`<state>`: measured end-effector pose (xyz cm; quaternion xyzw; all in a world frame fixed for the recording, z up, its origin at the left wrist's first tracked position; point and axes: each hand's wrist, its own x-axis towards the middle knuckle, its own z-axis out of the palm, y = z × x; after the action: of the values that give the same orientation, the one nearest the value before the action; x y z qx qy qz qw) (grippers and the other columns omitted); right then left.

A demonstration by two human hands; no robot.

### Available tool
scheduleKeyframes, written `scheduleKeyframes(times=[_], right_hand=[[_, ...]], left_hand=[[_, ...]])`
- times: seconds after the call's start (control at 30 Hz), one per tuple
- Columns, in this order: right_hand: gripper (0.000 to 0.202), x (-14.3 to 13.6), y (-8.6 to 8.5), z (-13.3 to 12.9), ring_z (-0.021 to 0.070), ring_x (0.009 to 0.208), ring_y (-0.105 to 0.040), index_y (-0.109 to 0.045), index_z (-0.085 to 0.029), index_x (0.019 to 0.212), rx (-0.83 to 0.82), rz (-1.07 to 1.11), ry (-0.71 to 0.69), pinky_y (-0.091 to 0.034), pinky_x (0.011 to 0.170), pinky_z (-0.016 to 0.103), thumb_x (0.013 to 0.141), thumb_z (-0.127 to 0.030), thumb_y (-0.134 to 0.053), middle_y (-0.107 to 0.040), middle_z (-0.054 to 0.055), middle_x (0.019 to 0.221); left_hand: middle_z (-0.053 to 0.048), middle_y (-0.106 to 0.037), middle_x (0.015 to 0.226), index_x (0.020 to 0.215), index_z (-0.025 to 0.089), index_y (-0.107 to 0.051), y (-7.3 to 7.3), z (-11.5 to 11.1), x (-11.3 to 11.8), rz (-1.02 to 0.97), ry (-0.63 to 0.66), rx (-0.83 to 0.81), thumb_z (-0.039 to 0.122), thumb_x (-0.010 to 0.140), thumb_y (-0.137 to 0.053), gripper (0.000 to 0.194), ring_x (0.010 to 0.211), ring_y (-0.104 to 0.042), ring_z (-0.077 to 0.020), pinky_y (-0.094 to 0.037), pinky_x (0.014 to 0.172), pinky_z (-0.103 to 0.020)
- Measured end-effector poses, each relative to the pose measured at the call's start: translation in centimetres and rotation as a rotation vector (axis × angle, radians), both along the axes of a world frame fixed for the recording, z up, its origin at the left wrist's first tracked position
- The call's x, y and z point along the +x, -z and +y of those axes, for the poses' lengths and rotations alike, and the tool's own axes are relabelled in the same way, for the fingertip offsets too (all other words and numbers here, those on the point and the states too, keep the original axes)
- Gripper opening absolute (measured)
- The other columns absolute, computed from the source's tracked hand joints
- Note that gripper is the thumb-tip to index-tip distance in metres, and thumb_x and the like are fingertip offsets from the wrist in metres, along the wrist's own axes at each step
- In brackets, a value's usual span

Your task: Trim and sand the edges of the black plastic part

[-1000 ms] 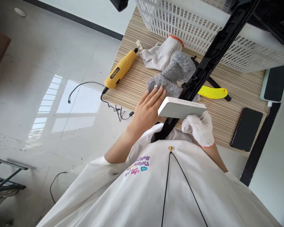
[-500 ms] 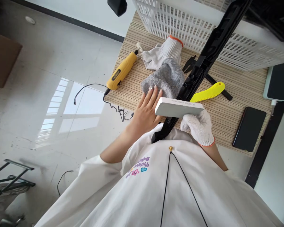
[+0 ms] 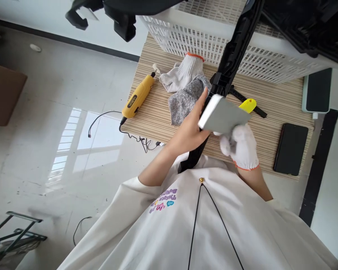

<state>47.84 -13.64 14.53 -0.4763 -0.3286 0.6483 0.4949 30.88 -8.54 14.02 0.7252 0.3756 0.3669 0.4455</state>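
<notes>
Black plastic strip (image 3: 227,71) is running diag. from the white shirt (image 3: 214,225), fwd & slightly right over the surface (image 3: 157,112). Bare left hand (image 3: 190,131) is nearer, curving against its left side; can't tell if it's gripping, block's hiding part. Gloved right hand (image 3: 243,144) is clutching the pale grey block (image 3: 224,116), which is slanting across the strip, btwn both hands.

yellow corded tool (image 3: 138,96) and dark phone (image 3: 291,149) on striped table (image 3: 154,120); brown box (image 3: 4,93) on floor (image 3: 50,82).
</notes>
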Motion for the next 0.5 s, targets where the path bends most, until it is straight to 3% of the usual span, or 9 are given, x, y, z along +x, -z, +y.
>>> scheduleKeyframes(times=[0.1, 0.17, 0.23, 0.4, 0.5], right_hand=[[0.022, 2.4, -0.7, 0.0, 0.0099, 0.028, -0.037, -0.066, -0.029, 0.084, 0.033, -0.174, 0.154, -0.022, 0.023, 0.024, 0.082, -0.050, -0.067, -0.060, -0.004, 0.053], [0.015, 4.0, -1.0, -0.1, 0.0103, 0.026, -0.037, -0.068, -0.029, 0.090, 0.070, -0.232, 0.182, -0.022, 0.022, 0.023, 0.081, -0.040, -0.071, -0.053, -0.007, 0.046], [0.023, 5.1, -1.0, -0.4, 0.0102, 0.027, -0.040, -0.068, -0.029, 0.099, 0.117, -0.221, 0.178, -0.025, 0.021, 0.022, 0.078, -0.033, -0.075, -0.054, -0.008, 0.048], [0.036, 5.7, -0.5, -1.0, 0.0116, 0.042, -0.059, -0.062, -0.035, 0.110, 0.269, -0.183, 0.074, -0.043, 0.032, 0.021, 0.079, -0.023, -0.076, -0.068, -0.008, 0.071], [0.054, 5.1, -0.6, -0.9, 0.0138, 0.053, -0.065, -0.060, -0.038, 0.108, 0.360, -0.144, -0.041, -0.052, 0.042, 0.026, 0.064, -0.017, -0.085, -0.071, -0.008, 0.087]], left_hand=[[-0.008, -0.070, 0.115, 0.131, 0.024, -0.056, 0.3, 1.9, 1.6, -0.251, -0.109, -0.211, 0.045, 0.089, -0.068, 0.049, 0.118, -0.066, -0.0267, -0.055, 0.099, -0.042], [-0.005, -0.072, 0.093, 0.120, 0.022, -0.060, 0.3, 2.4, 2.3, -0.378, -0.165, -0.371, 0.047, 0.091, -0.065, 0.038, 0.100, -0.072, -0.0227, -0.060, 0.087, -0.037], [-0.003, -0.069, 0.082, 0.108, 0.021, -0.063, 0.2, 2.4, 2.7, -0.469, -0.212, -0.486, 0.050, 0.093, -0.061, 0.033, 0.091, -0.074, -0.0208, -0.061, 0.079, -0.034], [-0.003, -0.069, 0.084, 0.094, 0.021, -0.064, 1.2, 1.8, 2.9, -0.595, -0.321, -0.583, 0.050, 0.095, -0.059, 0.030, 0.103, -0.072, -0.0228, -0.061, 0.081, -0.033], [-0.001, -0.069, 0.092, 0.097, 0.022, -0.065, 2.1, 1.4, 2.6, -0.602, -0.381, -0.552, 0.048, 0.094, -0.061, 0.026, 0.110, -0.070, -0.0224, -0.061, 0.087, -0.034]])
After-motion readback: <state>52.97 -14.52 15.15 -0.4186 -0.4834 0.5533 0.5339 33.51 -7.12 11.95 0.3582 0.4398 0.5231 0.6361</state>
